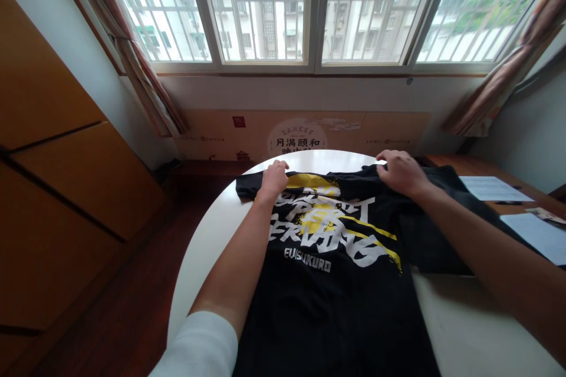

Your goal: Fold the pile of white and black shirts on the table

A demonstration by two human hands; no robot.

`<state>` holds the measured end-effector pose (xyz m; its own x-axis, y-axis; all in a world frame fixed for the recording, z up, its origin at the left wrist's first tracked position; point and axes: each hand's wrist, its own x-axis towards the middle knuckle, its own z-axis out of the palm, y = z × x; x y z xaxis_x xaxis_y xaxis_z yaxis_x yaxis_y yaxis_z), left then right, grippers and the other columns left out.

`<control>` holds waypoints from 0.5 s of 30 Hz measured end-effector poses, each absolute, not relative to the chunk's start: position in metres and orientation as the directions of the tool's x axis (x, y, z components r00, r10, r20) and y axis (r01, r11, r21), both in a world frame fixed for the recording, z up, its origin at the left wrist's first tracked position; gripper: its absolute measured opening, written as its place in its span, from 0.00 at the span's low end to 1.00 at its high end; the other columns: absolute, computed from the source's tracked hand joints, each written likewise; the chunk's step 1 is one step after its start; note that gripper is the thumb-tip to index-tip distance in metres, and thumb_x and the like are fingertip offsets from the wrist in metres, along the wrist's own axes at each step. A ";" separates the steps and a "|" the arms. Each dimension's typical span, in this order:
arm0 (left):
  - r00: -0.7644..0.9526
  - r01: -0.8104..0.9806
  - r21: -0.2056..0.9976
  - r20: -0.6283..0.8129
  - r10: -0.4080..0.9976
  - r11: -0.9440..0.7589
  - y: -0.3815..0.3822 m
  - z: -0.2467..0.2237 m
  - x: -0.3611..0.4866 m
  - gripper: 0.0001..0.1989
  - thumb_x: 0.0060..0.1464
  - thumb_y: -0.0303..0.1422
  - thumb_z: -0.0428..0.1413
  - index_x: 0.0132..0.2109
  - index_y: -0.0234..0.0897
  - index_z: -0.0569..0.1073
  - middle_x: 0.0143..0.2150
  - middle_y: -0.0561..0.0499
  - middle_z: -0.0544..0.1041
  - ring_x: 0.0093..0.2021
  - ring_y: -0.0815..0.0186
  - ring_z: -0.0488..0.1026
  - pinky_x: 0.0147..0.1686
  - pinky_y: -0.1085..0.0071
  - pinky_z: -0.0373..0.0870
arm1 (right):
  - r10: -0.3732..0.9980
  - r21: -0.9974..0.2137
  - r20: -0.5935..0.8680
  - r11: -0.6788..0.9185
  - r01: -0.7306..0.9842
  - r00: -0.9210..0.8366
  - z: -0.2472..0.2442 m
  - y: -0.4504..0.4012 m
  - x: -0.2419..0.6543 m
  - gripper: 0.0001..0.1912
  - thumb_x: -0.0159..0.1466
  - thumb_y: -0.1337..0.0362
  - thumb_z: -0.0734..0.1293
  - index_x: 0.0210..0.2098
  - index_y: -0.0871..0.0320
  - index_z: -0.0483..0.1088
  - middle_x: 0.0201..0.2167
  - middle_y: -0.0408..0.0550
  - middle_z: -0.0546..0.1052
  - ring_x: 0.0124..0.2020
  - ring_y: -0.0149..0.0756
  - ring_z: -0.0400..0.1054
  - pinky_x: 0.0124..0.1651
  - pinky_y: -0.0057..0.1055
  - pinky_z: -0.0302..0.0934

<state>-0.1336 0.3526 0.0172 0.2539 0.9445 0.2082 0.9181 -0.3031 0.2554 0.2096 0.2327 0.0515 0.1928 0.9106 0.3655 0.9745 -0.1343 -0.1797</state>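
Note:
A black T-shirt (336, 300) with white lettering and yellow paint-like marks lies spread on a round white table (198, 259), its collar end toward the window. On its upper left shoulder rests my left hand (275, 179), fingers bent together at the cloth's edge; whether they pinch fabric is hidden. Near the upper right shoulder is my right hand (400, 171), its thumb and fingers apart, with no cloth visible between them. More dark fabric (433, 241) lies to the right, under my right forearm.
At the right, a brown wooden desk (477, 166) holds white papers (493, 188) and a dark pen (508, 203). A printed cardboard panel (207, 135) stands behind the table, below the barred window. An orange-brown cabinet (57, 200) is on the left.

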 end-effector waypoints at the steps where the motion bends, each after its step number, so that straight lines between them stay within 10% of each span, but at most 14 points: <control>1: 0.279 0.913 0.255 0.177 0.944 -0.317 0.353 0.014 -0.135 0.22 0.58 0.24 0.50 0.58 0.39 0.76 0.61 0.37 0.74 0.60 0.48 0.71 0.58 0.54 0.67 | 0.949 -0.191 0.296 -0.056 0.980 0.112 0.050 0.239 0.188 0.22 0.69 0.64 0.61 0.59 0.64 0.72 0.60 0.64 0.75 0.63 0.54 0.66 0.65 0.43 0.58; 11: 0.171 0.959 0.230 -0.013 0.985 -0.163 0.363 0.020 -0.148 0.21 0.51 0.35 0.60 0.53 0.37 0.79 0.60 0.32 0.76 0.62 0.39 0.71 0.60 0.45 0.66 | 0.990 -0.315 -0.120 0.031 0.949 -0.072 0.026 0.271 0.113 0.32 0.76 0.47 0.52 0.35 0.57 0.80 0.38 0.57 0.83 0.41 0.50 0.77 0.47 0.37 0.67; 15: 0.028 0.951 0.307 0.048 0.998 -0.042 0.369 0.018 -0.145 0.19 0.56 0.36 0.56 0.52 0.37 0.80 0.57 0.32 0.79 0.60 0.39 0.73 0.58 0.43 0.66 | 0.983 -0.315 -0.174 0.007 0.949 -0.066 0.025 0.271 0.125 0.34 0.76 0.44 0.49 0.42 0.58 0.79 0.46 0.58 0.83 0.47 0.50 0.77 0.52 0.37 0.67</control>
